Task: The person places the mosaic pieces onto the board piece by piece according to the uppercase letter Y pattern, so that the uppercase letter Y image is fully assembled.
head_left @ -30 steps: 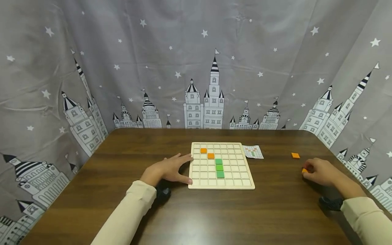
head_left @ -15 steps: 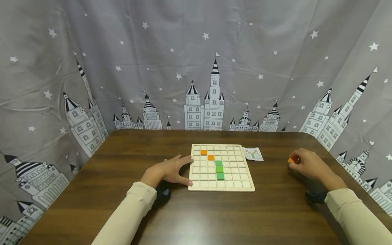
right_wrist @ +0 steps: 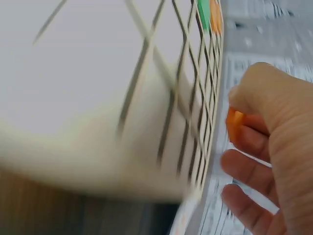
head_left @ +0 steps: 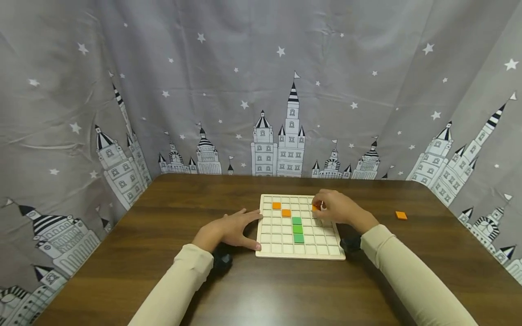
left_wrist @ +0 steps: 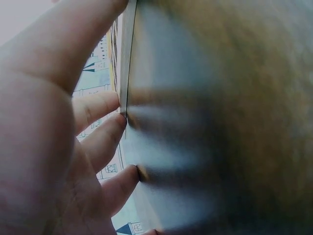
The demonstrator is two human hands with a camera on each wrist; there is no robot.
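Observation:
A pale wooden grid board (head_left: 281, 248) lies on the table, with two orange tiles set diagonally and a column of green tiles (head_left: 297, 229) in its cells. My left hand (head_left: 232, 230) rests at the board's left edge, thumb and fingers spread. In the left wrist view its fingertips (left_wrist: 113, 122) meet the edge and the tabletop. My right hand (head_left: 336, 208) is over the board's upper right part and pinches an orange tile (right_wrist: 234, 124) between thumb and forefinger. The right wrist view shows that tile close over the grid, the other fingers loosely bent.
One loose orange tile (head_left: 401, 215) lies on the brown wooden table (head_left: 261, 294) at the right. The printed card at the board's right side is hidden behind the right hand in the head view. A grey curtain (head_left: 228, 59) with castles and stars hangs behind the table.
My right hand has picked up an orange tile at the far right and carried it left to over the board. The left hand has stayed at the board's edge.

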